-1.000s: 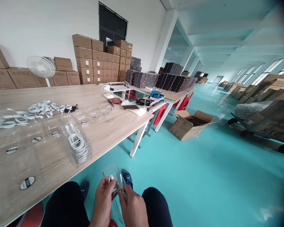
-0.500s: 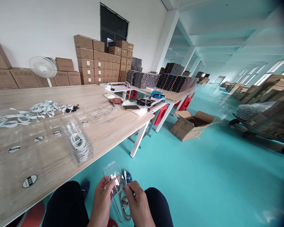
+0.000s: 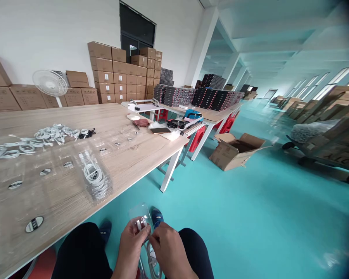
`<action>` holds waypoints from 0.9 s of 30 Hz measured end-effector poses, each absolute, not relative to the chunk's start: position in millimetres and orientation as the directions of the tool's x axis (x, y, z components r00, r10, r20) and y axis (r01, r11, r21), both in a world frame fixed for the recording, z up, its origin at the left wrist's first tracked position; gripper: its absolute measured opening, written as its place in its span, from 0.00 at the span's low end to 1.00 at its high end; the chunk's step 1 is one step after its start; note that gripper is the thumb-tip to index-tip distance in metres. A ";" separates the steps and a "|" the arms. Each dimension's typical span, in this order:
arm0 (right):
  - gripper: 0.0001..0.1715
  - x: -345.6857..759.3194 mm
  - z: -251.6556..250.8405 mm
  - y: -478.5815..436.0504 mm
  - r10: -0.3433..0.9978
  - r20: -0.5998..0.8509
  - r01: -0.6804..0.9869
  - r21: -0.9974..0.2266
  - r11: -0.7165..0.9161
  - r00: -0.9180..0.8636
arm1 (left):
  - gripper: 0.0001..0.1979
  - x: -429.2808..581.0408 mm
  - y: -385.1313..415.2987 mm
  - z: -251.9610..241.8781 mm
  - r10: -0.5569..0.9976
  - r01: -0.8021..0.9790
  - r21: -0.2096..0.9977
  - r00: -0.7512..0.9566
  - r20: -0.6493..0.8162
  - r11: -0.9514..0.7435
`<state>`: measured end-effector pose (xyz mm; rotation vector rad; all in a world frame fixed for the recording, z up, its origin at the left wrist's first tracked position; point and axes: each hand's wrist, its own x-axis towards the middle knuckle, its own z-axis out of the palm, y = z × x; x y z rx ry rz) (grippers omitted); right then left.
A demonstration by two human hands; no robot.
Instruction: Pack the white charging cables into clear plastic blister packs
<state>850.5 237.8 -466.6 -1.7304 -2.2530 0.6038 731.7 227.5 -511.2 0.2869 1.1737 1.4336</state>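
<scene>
Below the near edge of the wooden table (image 3: 139,155), over the person's lap: one clear plastic sleeve (image 3: 137,212), held upright, its lower part pinched in the closed fingers of the left hand (image 3: 130,248). One coiled white cable (image 3: 151,259), plug end at the sleeve, gripped by the right hand (image 3: 170,252); the two hands touch. On the table, near that edge: a stack of filled sleeves (image 3: 95,180). Farther back on the table: loose white cables (image 3: 40,135).
</scene>
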 end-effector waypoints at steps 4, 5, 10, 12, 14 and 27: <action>0.17 850.1 -472.3 234.9 0.961 -0.028 0.887 -0.395 0.241 -0.274 | 0.25 735.0 224.3 -504.3 0.839 -0.621 0.743 -0.245 -0.486 0.249; 0.16 850.2 -473.9 233.6 0.962 -0.014 0.889 -0.385 0.247 -0.273 | 0.25 734.9 224.0 -502.1 0.834 -0.637 0.727 -0.234 -0.499 0.256; 0.10 853.4 -485.2 220.4 0.949 0.037 0.849 -0.436 0.297 -0.312 | 0.26 730.8 228.7 -499.1 0.792 -0.688 0.683 -0.265 -0.550 0.245; 0.19 856.8 -494.1 212.9 0.933 0.056 0.819 -0.464 0.339 -0.355 | 0.25 728.2 230.4 -500.1 0.786 -0.687 0.691 -0.290 -0.546 0.226; 0.23 862.1 -505.0 206.3 0.928 0.100 0.782 -0.511 0.357 -0.358 | 0.23 725.3 230.7 -500.4 0.780 -0.687 0.692 -0.301 -0.548 0.221; 0.34 859.7 -548.9 194.5 0.960 -0.278 -0.170 -0.946 -0.277 -0.020 | 0.10 729.5 225.2 -497.8 0.766 -0.845 0.508 -0.215 -0.605 0.164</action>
